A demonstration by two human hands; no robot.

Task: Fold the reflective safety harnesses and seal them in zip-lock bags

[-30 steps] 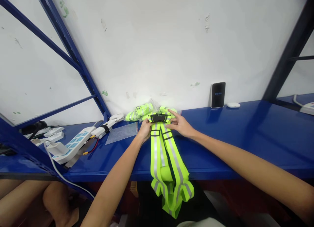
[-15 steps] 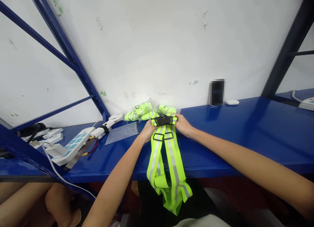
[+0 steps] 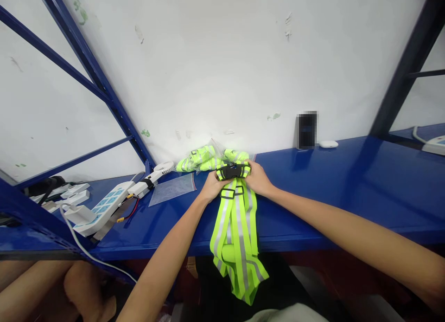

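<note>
A yellow-green reflective vest (image 3: 239, 229) made of straps with silver stripes hangs from my hands over the table's front edge. Its black side-release buckle (image 3: 232, 171) is held level at the top, and two black strap sliders sit just below. My left hand (image 3: 212, 186) grips the strap at the buckle's left end. At the right end, my right hand (image 3: 257, 177) is closed on the strap. Just behind the buckle lie bagged reflective straps (image 3: 198, 158) in clear plastic. An unfilled zip bag (image 3: 173, 189) lies flat left of my left hand.
On the left are a white power strip (image 3: 104, 208), a small white fan (image 3: 160, 170) and a red-black cable with yellow connectors (image 3: 130, 208). A blurred dark device (image 3: 306, 131) leans on the wall beside a white case (image 3: 328, 144). Another person's bare limbs (image 3: 83, 285) show at lower left.
The hanging straps have swung slightly and drawn closer together. The sliders have shifted and tilted a little, while both hands keep their grip at the buckle.
</note>
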